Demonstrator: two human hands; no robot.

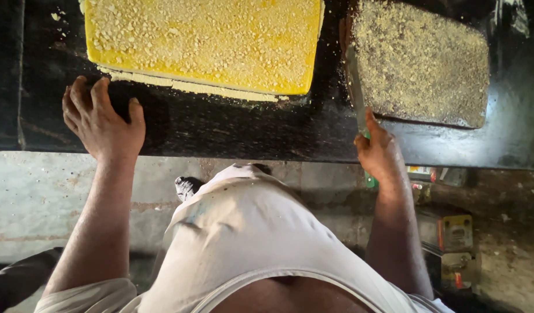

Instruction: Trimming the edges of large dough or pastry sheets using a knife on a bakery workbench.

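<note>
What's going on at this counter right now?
A person stands at a dark counter, seen from above. The right hand grips a long knife with a green handle; its blade lies between a yellow slab and a crumb-covered patch. The left hand rests flat on the counter just below the slab's near corner. A thin pale strip lies along the slab's near edge.

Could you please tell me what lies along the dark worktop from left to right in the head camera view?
Left hand resting flat on the dark worktop → big yellow slab dusted with crumbs → knife held in the right hand → crumb-covered block on the far right.
</note>
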